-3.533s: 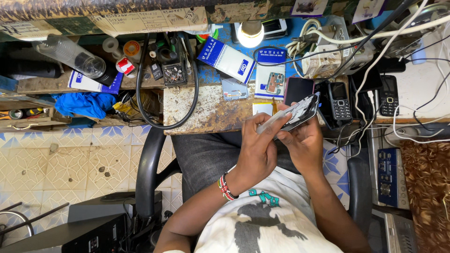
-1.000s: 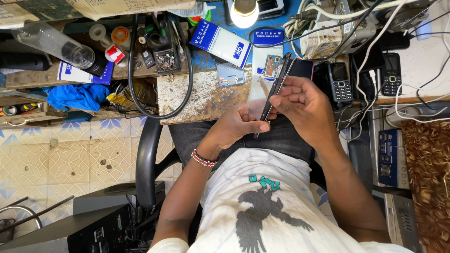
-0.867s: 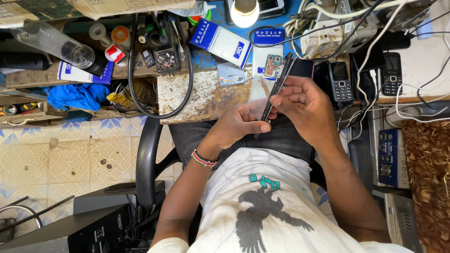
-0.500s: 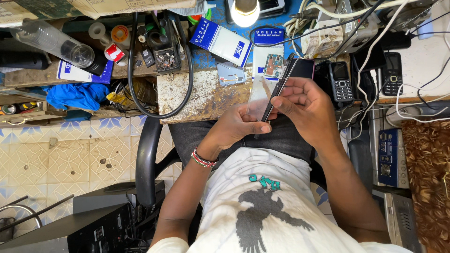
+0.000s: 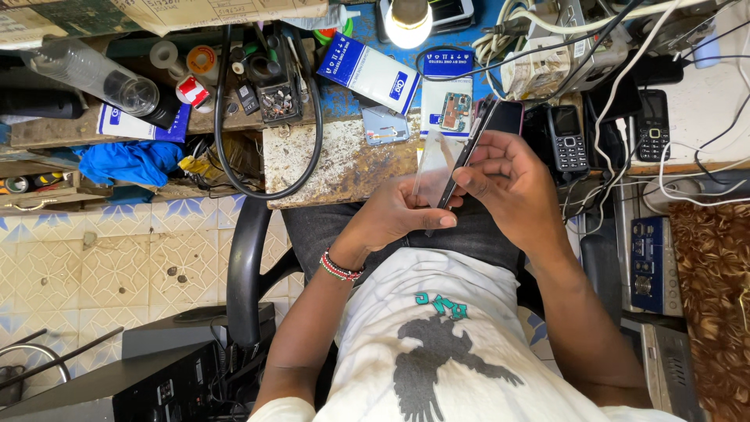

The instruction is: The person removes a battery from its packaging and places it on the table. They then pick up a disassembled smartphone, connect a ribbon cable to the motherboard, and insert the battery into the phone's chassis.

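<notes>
I see the right hand (image 5: pixel 512 176) pinching a thin dark phone (image 5: pixel 467 160) edge-on, just below the lit lamp (image 5: pixel 408 19) over the desk (image 5: pixel 344 160). Left hand (image 5: pixel 398 215) fingers pinch a clear film (image 5: pixel 432 168) beside the phone, touching it.

Left hand (image 5: pixel 394 219) and right hand (image 5: pixel 504 180), both gripping

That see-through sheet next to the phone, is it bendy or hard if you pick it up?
The clear sheet looks very thin, so it is probably light and a bit bendy. It seems glossy, so likely slippery. The left hand pinches only its lower edge beside the phone, hinting it marks or creases easily.
</notes>
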